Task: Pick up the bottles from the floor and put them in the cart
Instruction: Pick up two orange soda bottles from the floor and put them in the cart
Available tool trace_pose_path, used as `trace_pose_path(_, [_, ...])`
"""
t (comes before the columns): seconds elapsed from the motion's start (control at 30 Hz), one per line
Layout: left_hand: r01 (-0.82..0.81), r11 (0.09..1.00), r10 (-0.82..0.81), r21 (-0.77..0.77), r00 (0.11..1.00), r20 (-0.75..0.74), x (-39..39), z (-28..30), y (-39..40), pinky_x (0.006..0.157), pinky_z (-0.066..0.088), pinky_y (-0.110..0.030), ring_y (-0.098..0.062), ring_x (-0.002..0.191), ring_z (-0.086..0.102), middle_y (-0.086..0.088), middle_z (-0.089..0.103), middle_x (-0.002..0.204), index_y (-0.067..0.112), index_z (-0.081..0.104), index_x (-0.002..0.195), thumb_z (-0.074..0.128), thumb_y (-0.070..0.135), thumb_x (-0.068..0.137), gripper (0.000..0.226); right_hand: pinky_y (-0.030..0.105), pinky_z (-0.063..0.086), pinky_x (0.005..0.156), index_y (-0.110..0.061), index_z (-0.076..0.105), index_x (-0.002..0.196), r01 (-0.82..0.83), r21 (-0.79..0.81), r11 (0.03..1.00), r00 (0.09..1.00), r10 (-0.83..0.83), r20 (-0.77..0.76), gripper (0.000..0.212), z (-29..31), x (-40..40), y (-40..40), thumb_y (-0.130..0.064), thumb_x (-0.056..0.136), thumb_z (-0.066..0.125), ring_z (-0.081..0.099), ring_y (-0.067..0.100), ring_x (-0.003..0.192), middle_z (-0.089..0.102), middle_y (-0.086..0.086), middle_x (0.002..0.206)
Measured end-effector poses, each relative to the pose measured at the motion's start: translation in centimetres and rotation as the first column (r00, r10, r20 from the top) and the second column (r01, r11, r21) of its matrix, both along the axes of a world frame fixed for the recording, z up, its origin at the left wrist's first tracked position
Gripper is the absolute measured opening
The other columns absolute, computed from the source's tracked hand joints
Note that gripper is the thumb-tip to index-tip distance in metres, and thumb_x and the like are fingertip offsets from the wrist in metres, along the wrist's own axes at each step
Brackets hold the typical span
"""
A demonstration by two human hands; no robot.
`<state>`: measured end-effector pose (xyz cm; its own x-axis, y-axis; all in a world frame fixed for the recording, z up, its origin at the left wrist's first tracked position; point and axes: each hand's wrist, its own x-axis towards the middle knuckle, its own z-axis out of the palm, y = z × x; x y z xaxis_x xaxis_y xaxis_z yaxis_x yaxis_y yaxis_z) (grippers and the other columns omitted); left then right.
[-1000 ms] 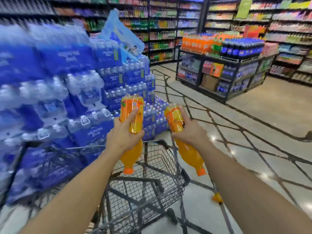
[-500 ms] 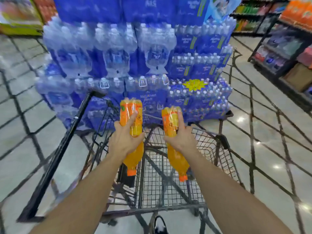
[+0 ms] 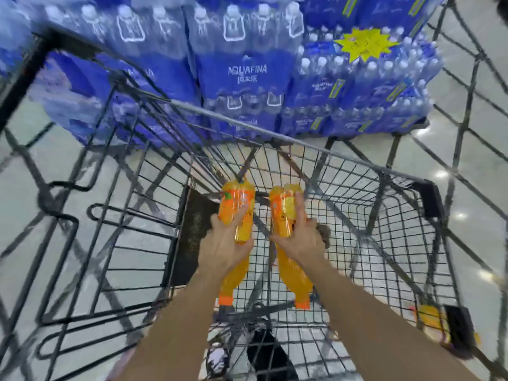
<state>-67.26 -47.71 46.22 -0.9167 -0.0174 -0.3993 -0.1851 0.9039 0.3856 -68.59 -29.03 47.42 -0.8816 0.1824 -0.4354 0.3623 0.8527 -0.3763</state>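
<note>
Orange soda fills both bottles, and each is held caps-down over the wire basket of the cart (image 3: 384, 215). The left hand (image 3: 225, 248) wraps the middle of the left bottle (image 3: 236, 207); the right hand (image 3: 299, 240) grips the right bottle (image 3: 286, 213) the same way, thumb laid along its label. Both bottles hang inside the basket's opening, side by side and just apart, with their caps pointing toward the near end. Whether the caps touch the mesh floor I cannot tell.

The main risk, as I judge it, is letting go too high. A full plastic bottle falling cap-first onto wire could bounce, roll toward the far wall, or knock its neighbour. Lowering them until they lie on the mesh would avoid that. The two bottles are close enough that tipping one flat could pinch fingers against the other, so releasing one at a time seems safer.

A third orange bottle (image 3: 434, 323) shows at the near right, blurred; it seems to lie outside the basket, but I cannot be sure. The cart stands right before the stacked packs of water (image 3: 242, 72) at the far side, so a hard nudge while leaning in might roll it into them.
</note>
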Motion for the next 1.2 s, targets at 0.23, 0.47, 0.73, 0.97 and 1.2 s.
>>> trace_pose_path(0.23, [-0.068,0.997,0.071,-0.035,0.995,0.069,-1.3,-8.7,2.5,0.083,0.053,-0.049,-0.043,0.098,0.063,-0.019,0.033,0.137,0.063,-0.004,0.149,0.057,0.059,0.091,0.084,0.051,0.049,0.089,-0.053,-0.03,0.144,0.065,-0.038,0.997,0.996,-0.062,0.071,0.118,-7.5,-1.4,2.2,-0.057,0.082,0.07,0.055,0.046,0.117,0.038,0.032,0.143])
trace_pose_path(0.47, [-0.098,0.994,0.102,-0.045,0.99,0.093,-1.9,-14.0,3.6,0.081,0.054,-0.052,-0.048,0.105,0.061,-0.022,0.03,0.146,0.068,-0.007,0.146,0.058,0.059,0.091,0.086,0.055,0.048,0.093,-0.051,-0.032,0.143,0.098,-0.093,0.991,0.99,-0.087,0.115,0.119,-12.6,-2.1,1.6,-0.053,0.083,0.07,0.056,0.048,0.111,0.039,0.033,0.137])
trace_pose_path(0.73, [-0.083,0.996,0.086,-0.028,0.98,0.178,-1.2,-15.1,3.4,0.095,0.049,-0.055,-0.043,0.136,0.039,-0.015,0.005,0.16,0.066,-0.011,0.147,0.059,0.049,0.097,0.087,0.057,0.042,0.101,-0.049,-0.029,0.146,0.042,-0.162,0.986,0.982,-0.011,0.186,0.11,-14.3,-2.5,0.6,-0.043,0.091,0.066,0.042,0.053,0.125,0.024,0.029,0.144])
trace_pose_path(0.97, [0.06,0.983,-0.059,-0.174,0.998,0.01,-5.9,-6.6,2.4,0.101,0.046,-0.053,-0.036,0.142,0.036,-0.012,0.027,0.16,0.044,0.014,0.158,0.042,0.067,0.095,0.073,0.054,0.039,0.104,-0.036,-0.009,0.156,-0.143,-0.002,0.99,0.988,0.143,0.059,0.084,-5.9,-7.3,3.2,-0.059,0.096,0.045,0.037,0.048,0.133,0.012,0.026,0.159])
trace_pose_path(1.2, [0.143,0.964,-0.199,-0.223,0.945,-0.258,-10.6,9.7,3.0,0.096,0.05,-0.055,-0.039,0.133,0.047,-0.015,0.039,0.155,0.039,0.03,0.155,0.045,0.074,0.089,0.076,0.048,0.048,0.09,-0.032,0.025,0.153,-0.197,0.242,0.95,0.945,0.25,-0.211,0.07,11.2,-8.0,10.5,-0.064,0.093,0.044,0.046,0.033,0.127,0.045,0.009,0.143])
